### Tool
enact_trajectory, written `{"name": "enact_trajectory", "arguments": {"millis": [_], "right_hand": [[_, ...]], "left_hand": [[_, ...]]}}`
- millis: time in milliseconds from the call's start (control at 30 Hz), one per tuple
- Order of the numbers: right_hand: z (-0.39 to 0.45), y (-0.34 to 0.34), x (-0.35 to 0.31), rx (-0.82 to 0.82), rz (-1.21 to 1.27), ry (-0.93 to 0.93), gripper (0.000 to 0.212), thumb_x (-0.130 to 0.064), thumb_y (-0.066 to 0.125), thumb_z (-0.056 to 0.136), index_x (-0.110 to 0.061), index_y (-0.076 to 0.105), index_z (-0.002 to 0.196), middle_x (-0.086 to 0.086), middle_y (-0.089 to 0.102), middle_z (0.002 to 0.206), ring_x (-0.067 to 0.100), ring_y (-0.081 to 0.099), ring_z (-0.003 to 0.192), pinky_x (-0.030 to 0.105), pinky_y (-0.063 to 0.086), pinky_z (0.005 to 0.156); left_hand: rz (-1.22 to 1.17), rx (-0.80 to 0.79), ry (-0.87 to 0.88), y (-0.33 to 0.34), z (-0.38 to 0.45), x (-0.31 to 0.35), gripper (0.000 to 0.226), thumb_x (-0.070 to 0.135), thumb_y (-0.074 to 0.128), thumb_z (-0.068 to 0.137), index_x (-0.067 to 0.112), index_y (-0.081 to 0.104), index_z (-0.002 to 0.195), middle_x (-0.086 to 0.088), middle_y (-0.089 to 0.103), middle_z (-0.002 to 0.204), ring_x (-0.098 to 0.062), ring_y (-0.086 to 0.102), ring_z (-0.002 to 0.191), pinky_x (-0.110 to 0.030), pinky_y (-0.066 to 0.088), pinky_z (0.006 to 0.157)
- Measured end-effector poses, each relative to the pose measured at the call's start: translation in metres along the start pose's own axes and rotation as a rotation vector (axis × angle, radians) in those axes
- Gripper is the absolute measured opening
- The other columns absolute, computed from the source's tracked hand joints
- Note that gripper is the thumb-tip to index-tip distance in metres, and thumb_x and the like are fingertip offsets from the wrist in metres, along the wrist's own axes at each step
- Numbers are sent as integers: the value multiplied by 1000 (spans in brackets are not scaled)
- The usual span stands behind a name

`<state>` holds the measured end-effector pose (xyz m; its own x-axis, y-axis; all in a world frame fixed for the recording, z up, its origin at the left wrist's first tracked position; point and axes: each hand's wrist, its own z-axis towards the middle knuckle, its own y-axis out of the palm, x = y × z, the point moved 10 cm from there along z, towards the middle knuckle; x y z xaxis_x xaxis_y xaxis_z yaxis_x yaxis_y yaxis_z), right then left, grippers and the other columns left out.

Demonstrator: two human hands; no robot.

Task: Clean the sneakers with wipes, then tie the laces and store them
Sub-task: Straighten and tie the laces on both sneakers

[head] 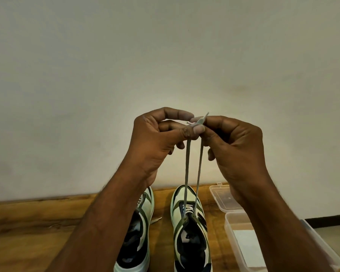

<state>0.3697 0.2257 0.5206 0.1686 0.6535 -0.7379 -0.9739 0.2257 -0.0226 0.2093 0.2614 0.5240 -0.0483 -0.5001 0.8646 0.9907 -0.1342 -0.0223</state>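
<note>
Forearms: both are reaching up from the bottom edge, nearest the lens, and converging at mid-picture.
Left hand [161, 134]: fingers are curling inward, thumb and forefinger pinching one lace end at the point where the two hands are meeting.
Right hand [234, 146]: fingers are curling likewise, pinching the other lace end, whose flat tip is sticking up just above the fingertips.
Laces [192, 169]: two grey strands are running taut and nearly parallel, straight down from the pinch to the shoe below.
Right sneaker [188, 228]: sitting directly beneath the hands on the wood, toe pointing away, its top eyelets taking both strands.
Left sneaker [139, 232]: standing just beside it, below the left wrist, partly hidden by that forearm.
Plastic box [241, 242]: clear, lying open below the right forearm, a white sheet inside; contents otherwise unclear.
Wooden surface [37, 222]: bearing shoes and box.
Wall [165, 55]: plain, pale, behind the hands.
</note>
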Motion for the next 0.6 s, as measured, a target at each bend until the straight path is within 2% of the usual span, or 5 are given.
{"name": "enact_trajectory", "arguments": {"millis": [200,367,533,600], "right_hand": [[1,-3,-2,-16,-63,-35,15,-30,76,85,-35,76,99,-18,77,94,9,71,87,22,52,61],[1,-8,-8,7,-90,-75,18,-21,79,87,-24,77,105,-15,77,97,7,73,92,16,51,60],[-3,-13,-20,34,-201,-161,37,-21,82,86,-26,66,118,-15,76,87,12,73,84,31,59,64],[-7,-9,-28,19,-297,-257,33,-19,82,86,-25,70,117,-16,75,88,12,71,81,27,55,58]], "left_hand": [[-37,50,-9,-5,-1,-5,29,28,83,66,16,76,92,-3,77,74,-10,60,52,-20,42,46],[-54,64,-50,-4,-3,-11,16,19,85,75,15,77,88,-7,78,77,-11,60,54,-20,42,45],[-89,100,-97,-5,-7,-16,9,16,84,81,14,77,87,-10,78,81,-12,57,57,-20,40,47],[-80,130,-97,-8,-8,-16,8,16,85,81,16,77,83,-9,77,79,-11,58,55,-19,40,46]]}}
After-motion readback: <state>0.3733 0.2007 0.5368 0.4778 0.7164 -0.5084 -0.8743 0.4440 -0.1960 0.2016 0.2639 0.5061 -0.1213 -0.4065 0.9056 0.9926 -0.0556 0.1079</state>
